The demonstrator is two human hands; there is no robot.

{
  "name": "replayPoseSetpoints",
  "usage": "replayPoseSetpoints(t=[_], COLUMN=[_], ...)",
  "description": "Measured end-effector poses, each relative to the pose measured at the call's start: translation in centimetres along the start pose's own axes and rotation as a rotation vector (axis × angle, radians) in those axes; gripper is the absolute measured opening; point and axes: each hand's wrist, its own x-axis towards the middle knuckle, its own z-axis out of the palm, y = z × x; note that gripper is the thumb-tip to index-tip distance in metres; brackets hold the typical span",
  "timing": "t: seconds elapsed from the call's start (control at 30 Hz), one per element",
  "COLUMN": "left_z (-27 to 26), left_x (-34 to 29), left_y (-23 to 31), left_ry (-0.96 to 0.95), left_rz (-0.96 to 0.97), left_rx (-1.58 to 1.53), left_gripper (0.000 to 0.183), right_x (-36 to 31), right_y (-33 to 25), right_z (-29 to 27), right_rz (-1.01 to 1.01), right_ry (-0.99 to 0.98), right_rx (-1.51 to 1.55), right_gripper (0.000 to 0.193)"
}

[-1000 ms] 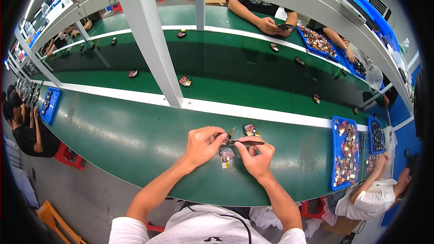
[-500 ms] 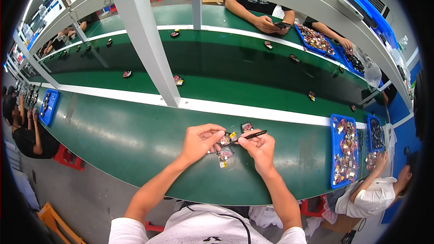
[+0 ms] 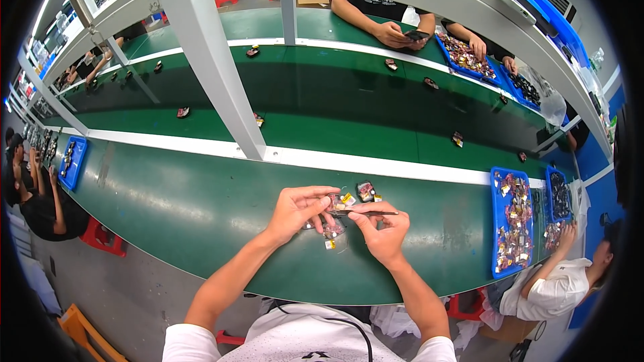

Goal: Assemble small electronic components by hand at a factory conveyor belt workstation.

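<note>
Change since earlier: both hands have stayed over the same spot on the bench, close together; the thin dark tool now lies more level, its tip pointing away from the right hand to the right.
Left hand (image 3: 295,211): fingers curled, pinching a small clear packet (image 3: 331,226) with dark and yellow bits inside; the packet hangs between the two hands.
Right hand (image 3: 382,231): clenched on a thin dark tool (image 3: 369,212), held across the top of the fingers, its near end at the packet.
Loose parts: a small dark piece (image 3: 365,191) and a yellow one lie on the bench just beyond the hands, apart from them.
Surface: a long green bench (image 3: 181,208) with a white strip (image 3: 376,166) along its far edge, beyond the hands.
Right of the hands: a blue tray (image 3: 497,228) of small mixed parts, well apart, with another person's hand (image 3: 562,238) near a second tray.
Beyond the hands: a grey post (image 3: 208,60) rising from the white strip, then a darker green belt carrying scattered small items.
Room: other people sit at the far side and at both ends.
</note>
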Motion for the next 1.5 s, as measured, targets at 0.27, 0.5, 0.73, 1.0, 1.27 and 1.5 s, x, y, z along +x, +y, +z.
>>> replayPoseSetpoints(t=[0.27,0.5,0.73,1.0,1.27,1.5], left_z=[0.4,0.8,0.8,0.6,0.4,0.7], left_x=[0.0,-0.2,-0.1,-0.2,-0.3,0.0], left_y=[-0.1,-0.1,0.1,-0.2,-0.2,-0.5], left_ry=[0.039,0.086,0.142,0.12,0.104,0.168], left_rz=[0.04,0.057,0.065,0.048,0.051,0.015], left_rx=[0.027,0.073,0.103,0.098,0.075,0.222], left_gripper=[0.034,0.032,0.029,0.029,0.028,0.022], right_x=[-0.3,-0.3,-0.1,-0.3,0.1,-0.4], right_y=[0.0,-0.3,-0.4,-0.4,-1.0,0.0], right_z=[0.3,0.3,0.4,0.2,0.4,0.7], right_rz=[-0.028,-0.014,0.03,-0.077,-0.184,-0.458], right_ry=[0.025,0.031,0.039,-0.037,-0.078,-0.119], right_rx=[-0.049,-0.079,-0.052,-0.168,-0.208,-0.325], right_gripper=[0.009,0.009,0.009,0.011,0.011,0.018])
